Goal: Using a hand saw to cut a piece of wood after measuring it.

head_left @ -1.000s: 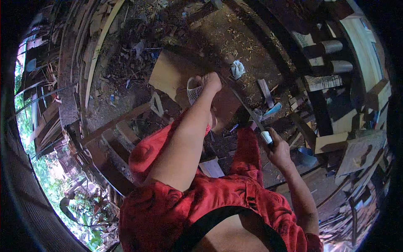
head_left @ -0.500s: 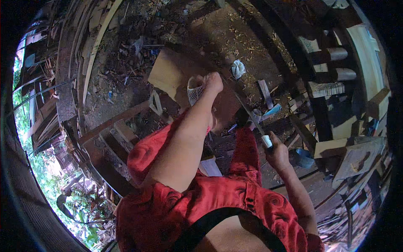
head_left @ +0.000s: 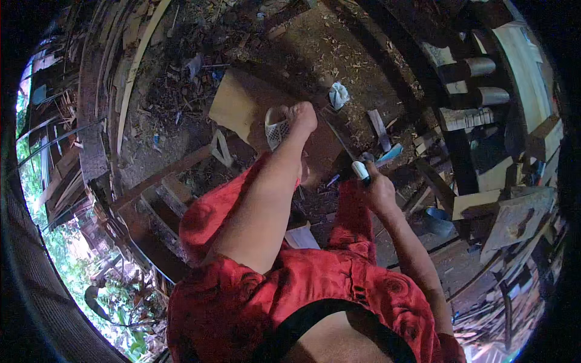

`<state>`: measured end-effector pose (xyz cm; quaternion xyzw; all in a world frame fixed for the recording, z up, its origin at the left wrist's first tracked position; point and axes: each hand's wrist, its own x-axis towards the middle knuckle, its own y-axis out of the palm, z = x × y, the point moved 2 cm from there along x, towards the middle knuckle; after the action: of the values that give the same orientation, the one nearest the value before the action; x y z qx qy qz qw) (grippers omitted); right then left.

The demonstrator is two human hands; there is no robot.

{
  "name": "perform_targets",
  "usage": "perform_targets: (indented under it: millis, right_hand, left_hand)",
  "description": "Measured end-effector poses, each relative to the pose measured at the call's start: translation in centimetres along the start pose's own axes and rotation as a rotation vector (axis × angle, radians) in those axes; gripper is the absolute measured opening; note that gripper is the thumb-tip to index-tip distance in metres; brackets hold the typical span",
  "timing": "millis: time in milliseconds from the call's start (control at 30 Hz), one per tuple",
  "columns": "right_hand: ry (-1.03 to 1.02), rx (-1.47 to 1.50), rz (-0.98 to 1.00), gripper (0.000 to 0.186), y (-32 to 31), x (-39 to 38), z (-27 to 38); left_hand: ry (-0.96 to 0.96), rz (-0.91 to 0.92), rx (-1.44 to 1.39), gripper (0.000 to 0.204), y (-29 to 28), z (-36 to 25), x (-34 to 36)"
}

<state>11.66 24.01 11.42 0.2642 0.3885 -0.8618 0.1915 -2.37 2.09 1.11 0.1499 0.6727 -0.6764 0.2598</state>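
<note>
A thin brown board (head_left: 239, 100) lies low in front of me, its left part lit and its right part in shadow. My left hand (head_left: 302, 116) is closed at its far edge, fingertips hidden. Beside that hand a pale perforated shoe (head_left: 277, 134) on my foot rests over the board. My right hand (head_left: 379, 189) grips the white handle of a handsaw (head_left: 361, 171). The saw's narrow blade, seen nearly edge-on, runs forward and left along the board's right side. How deep its teeth sit is not visible.
A crumpled white item (head_left: 339, 95) lies beyond the board. Right of the saw are a short wood offcut (head_left: 379, 130), a light blue object (head_left: 389, 155) and a dark bucket (head_left: 438, 222). Timber is stacked along the right; a wooden frame (head_left: 160, 181) lies at left.
My right hand has pushed the saw forward and to the left, bringing its handle closer to the board. My left hand keeps its place on the board; the whole view has shifted slightly.
</note>
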Motion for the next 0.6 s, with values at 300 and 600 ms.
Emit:
perform_targets:
  millis: [300,600]
  right_hand:
    - [0.065,0.008,0.038,0.05,0.3,-1.5,1.2]
    - [0.062,0.053,0.096,0.047,1.0,-0.6,1.2]
  left_hand:
    - [0.096,-0.04,0.028,0.019,1.1,0.1,-1.2]
    - [0.007,-0.1,-0.003,0.03,4.8,1.4,0.4]
